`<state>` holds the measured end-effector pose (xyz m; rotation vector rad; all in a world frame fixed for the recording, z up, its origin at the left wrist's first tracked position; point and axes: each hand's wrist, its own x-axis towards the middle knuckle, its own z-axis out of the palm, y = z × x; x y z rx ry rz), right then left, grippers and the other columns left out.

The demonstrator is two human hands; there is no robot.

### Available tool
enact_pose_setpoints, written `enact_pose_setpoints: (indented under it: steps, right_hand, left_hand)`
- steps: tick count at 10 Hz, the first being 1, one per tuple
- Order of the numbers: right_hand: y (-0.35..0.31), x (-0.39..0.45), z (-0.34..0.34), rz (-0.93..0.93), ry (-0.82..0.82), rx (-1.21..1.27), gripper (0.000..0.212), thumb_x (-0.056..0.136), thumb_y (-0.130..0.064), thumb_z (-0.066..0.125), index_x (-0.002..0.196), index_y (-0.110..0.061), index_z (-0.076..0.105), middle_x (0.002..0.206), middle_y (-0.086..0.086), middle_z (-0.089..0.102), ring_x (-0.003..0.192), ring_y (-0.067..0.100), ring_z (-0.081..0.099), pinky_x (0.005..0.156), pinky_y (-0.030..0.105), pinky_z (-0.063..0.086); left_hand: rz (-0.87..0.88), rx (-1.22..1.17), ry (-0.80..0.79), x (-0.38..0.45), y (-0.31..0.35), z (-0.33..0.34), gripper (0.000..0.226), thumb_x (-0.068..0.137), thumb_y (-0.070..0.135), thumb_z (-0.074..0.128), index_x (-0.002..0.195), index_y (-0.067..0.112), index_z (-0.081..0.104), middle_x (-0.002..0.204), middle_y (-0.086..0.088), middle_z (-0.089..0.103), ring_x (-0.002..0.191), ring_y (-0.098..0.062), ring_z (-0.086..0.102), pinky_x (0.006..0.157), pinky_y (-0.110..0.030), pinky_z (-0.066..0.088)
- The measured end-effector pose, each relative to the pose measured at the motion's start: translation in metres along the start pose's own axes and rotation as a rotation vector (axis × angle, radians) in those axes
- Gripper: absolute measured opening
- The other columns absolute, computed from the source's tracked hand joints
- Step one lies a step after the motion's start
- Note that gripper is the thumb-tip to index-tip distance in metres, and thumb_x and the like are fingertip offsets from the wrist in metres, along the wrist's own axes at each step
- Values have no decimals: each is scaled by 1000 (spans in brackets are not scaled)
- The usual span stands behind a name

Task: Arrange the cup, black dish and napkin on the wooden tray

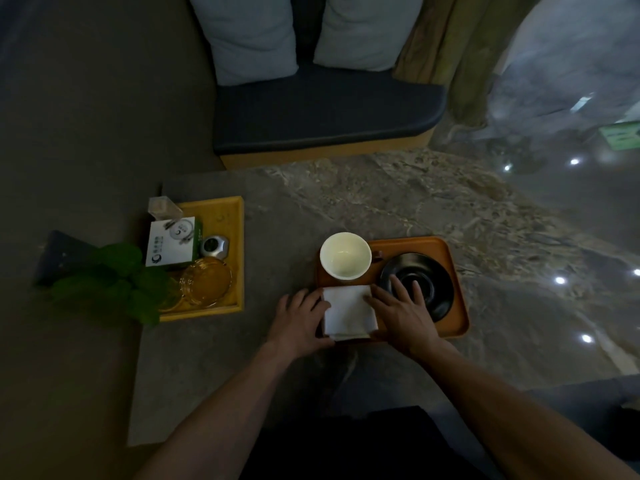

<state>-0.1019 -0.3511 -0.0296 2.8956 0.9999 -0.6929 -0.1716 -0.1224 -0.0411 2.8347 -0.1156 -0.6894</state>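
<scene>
Risk first: napkin (pixel 349 311) lies at the near-left corner of the wooden tray (pixel 457 306), close under the cup (pixel 345 257); a push away from the person could nudge the cup, which looks empty and light; a sideways drag could skew or crease the fold. Left hand (pixel 298 318) spread loosely, fingertips against the napkin's left edge, resting on the tabletop (pixel 277 216) beside the tray; grips nothing. Right hand (pixel 401 308) spread flat, fingers on the napkin's right edge and over the rim of the black dish (pixel 433 282); pinches nothing. Cup at tray's far left; dish at its right; all three on the tray.
</scene>
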Motion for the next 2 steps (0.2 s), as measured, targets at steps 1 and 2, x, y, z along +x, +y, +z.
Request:
enact_pose_setpoints:
  steps: [1,2]
  right_hand:
    - [8,-7,-17,-8,50,65,66,86,-52,61,144,-37,33,160,-2,23,149,31,3,116,62,4]
    - [22,-15,-28,-27,62,102,56,88,-52,57,140,-37,41,156,-4,32,148,27,13,118,57,12]
  left_hand:
    - [-56,-115,9,-3,5,-12,73,79,63,62,140,32,37,151,2,36,138,-21,31,113,-50,27]
    - [-106,-239,39,-9,11,-21,63,80,59,64,134,33,45,141,4,48,127,-16,46,103,-43,42]
